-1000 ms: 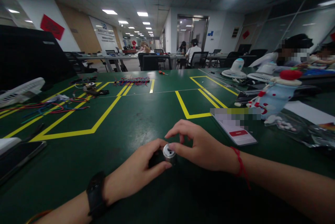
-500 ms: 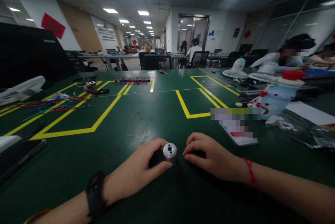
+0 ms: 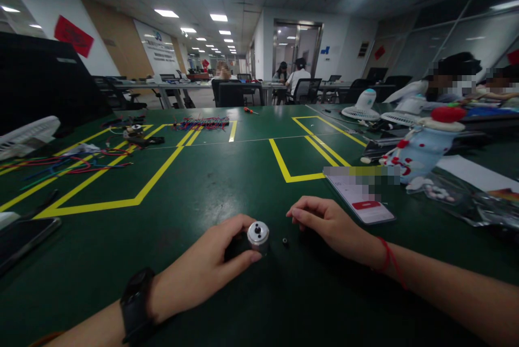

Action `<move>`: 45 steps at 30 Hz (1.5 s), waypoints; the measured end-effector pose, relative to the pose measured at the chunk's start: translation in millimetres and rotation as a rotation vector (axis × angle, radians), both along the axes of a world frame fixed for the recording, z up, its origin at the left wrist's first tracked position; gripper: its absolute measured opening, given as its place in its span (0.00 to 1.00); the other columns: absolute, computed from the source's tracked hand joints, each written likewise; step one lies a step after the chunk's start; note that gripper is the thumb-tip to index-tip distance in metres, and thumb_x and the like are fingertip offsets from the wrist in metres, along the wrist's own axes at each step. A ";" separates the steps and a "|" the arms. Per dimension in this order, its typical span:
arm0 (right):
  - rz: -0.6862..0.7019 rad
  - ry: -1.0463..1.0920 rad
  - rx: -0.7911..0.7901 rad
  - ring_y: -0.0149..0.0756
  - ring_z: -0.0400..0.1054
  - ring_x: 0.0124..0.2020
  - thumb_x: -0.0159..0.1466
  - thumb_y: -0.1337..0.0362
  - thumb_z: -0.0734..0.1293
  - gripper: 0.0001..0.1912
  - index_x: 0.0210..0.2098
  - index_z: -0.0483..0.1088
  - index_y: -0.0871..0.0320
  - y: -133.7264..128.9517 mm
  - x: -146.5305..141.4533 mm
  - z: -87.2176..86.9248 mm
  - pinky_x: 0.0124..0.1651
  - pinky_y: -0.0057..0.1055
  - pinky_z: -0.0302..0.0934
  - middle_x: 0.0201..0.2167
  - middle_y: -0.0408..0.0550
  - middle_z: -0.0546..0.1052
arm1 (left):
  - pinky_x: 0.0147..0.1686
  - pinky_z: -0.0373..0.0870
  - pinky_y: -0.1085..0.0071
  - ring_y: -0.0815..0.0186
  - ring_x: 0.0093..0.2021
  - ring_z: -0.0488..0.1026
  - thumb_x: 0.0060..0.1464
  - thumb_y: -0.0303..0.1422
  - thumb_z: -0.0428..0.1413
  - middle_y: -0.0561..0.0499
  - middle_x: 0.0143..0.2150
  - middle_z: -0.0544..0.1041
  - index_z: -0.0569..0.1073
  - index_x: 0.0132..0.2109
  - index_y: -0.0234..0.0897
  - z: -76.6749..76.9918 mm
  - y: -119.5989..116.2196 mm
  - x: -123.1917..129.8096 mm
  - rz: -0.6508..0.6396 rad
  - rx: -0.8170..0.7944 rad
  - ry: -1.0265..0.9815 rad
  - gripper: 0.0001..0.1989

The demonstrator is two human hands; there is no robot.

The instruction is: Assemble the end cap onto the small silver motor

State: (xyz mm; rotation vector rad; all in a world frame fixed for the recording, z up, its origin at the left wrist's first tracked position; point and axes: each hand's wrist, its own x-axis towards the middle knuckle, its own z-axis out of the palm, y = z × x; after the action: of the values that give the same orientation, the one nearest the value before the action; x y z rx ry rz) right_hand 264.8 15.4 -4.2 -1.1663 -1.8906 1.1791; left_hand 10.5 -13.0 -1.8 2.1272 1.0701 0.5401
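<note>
Between the thumb and index finger of my left hand (image 3: 213, 266) stands a small silver electric motor (image 3: 258, 235), upright on the green table. Its top face shows a dark shaft at the centre and small holes beside it. A tiny dark cylindrical part (image 3: 285, 241) lies on the table just right of the motor, apart from both hands. Behind it and to its right, my right hand (image 3: 332, 222) hovers low or rests on the table, which I cannot tell. Its fingers are curled and the thumb lies against the index finger; nothing shows in them.
On the right are a phone (image 3: 360, 198), a light-blue bottle (image 3: 421, 149) and plastic bags (image 3: 474, 206). Loose wires (image 3: 89, 162) and a dark phone (image 3: 28, 241) lie left. Farther back are bundled wires (image 3: 203, 123), a screwdriver (image 3: 250, 111) and white fans (image 3: 362, 106). People sit beyond.
My right hand has drawn slightly up and away from the motor, and the tiny dark part now shows on the table. My left hand still holds the motor. The view has shifted slightly.
</note>
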 end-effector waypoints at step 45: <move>0.203 -0.222 0.623 0.33 0.64 0.37 0.66 0.64 0.61 0.12 0.46 0.73 0.53 -22.3 -32.7 18.5 0.39 0.31 0.59 0.39 0.48 0.68 | 0.44 0.64 0.67 0.61 0.43 0.70 0.61 0.33 0.55 0.53 0.45 0.74 0.65 0.57 0.49 -2.0 0.7 4.7 -0.118 0.148 -0.029 0.18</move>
State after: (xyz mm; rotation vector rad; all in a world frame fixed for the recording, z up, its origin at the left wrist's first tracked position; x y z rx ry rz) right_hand 232.1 -6.9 14.3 -0.7902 -2.3499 0.4880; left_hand 15.2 -12.3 -3.8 2.2869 0.9063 0.6080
